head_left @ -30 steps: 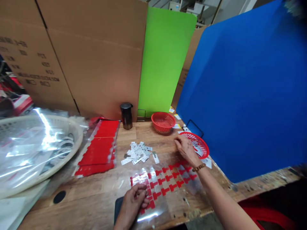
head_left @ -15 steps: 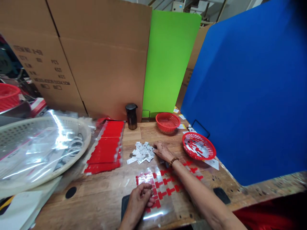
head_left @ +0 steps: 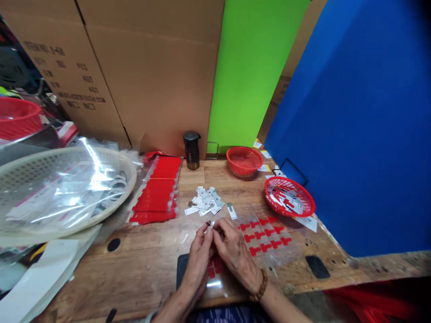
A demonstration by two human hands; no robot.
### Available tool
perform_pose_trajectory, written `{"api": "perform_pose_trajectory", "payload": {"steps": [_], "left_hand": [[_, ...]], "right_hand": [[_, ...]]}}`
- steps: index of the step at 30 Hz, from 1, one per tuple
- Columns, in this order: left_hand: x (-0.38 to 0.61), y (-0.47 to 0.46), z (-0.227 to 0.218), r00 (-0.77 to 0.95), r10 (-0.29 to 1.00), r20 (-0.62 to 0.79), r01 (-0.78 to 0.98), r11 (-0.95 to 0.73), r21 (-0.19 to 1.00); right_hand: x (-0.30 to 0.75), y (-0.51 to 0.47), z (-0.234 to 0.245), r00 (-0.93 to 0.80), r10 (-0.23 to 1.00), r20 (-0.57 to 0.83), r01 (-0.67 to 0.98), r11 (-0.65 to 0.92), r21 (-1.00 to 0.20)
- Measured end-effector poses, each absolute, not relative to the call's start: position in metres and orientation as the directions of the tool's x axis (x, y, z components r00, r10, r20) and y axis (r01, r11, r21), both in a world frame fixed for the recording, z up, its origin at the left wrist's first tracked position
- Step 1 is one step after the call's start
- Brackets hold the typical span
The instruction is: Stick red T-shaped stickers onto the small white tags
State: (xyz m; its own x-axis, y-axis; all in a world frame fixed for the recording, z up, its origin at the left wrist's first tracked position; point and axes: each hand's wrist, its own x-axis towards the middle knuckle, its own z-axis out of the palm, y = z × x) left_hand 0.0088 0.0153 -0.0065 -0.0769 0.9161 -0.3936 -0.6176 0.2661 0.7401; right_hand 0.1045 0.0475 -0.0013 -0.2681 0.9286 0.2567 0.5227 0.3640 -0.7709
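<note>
My left hand [head_left: 201,250] and my right hand [head_left: 233,251] meet at the table's front middle, fingertips pinched together on a small silvery metal piece [head_left: 211,224]. Both hands rest over a clear plastic sheet [head_left: 269,240] that carries rows of red T-shaped stickers [head_left: 266,233]. Just beyond my fingers lies a pile of several small silvery metal pieces [head_left: 204,203], with one single piece [head_left: 231,210] off to its right. A beaded bracelet sits on my right wrist.
A red basket [head_left: 290,196] with finished pieces stands at right, another red basket [head_left: 244,160] behind it. A black canister [head_left: 191,150], red sticker sheets [head_left: 157,190], and a large cream basket with plastic bags [head_left: 63,188] are at left. Cardboard, green and blue panels wall the table.
My right hand came back from the red basket, passed the pile of metal pieces and joined my left hand, now pinching a small piece. The view tilted down and shifted left.
</note>
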Motion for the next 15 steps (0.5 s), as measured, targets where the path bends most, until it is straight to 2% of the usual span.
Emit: {"api": "perform_pose_trajectory", "payload": {"steps": [2, 4, 7, 9, 11, 15], "left_hand": [[0.01, 0.016, -0.002, -0.085, 0.922, -0.378, -0.652, 0.235, 0.721], [0.007, 0.016, -0.001, -0.067, 0.922, -0.382, -0.666, 0.243, 0.705], [0.0, 0.013, -0.003, 0.009, 0.905, -0.426, -0.629, 0.337, 0.701], [-0.004, 0.011, -0.004, 0.054, 0.882, -0.469, -0.575, 0.411, 0.708], [-0.006, 0.007, -0.005, 0.09, 0.862, -0.499, -0.523, 0.468, 0.712], [-0.005, 0.002, -0.002, 0.185, 0.85, -0.493, -0.441, 0.52, 0.731]], "right_hand": [[0.102, 0.035, -0.001, -0.302, 0.925, 0.23, 0.447, 0.35, -0.823], [0.105, 0.031, -0.001, -0.338, 0.93, 0.143, 0.343, 0.263, -0.902], [0.118, 0.036, -0.003, -0.325, 0.94, -0.103, 0.15, -0.057, -0.987], [0.129, 0.04, -0.007, -0.285, 0.938, -0.196, 0.03, -0.196, -0.98], [0.138, 0.044, -0.012, -0.297, 0.932, -0.21, -0.074, -0.241, -0.968], [0.145, 0.044, -0.022, -0.489, 0.846, -0.213, -0.269, -0.378, -0.886]]}}
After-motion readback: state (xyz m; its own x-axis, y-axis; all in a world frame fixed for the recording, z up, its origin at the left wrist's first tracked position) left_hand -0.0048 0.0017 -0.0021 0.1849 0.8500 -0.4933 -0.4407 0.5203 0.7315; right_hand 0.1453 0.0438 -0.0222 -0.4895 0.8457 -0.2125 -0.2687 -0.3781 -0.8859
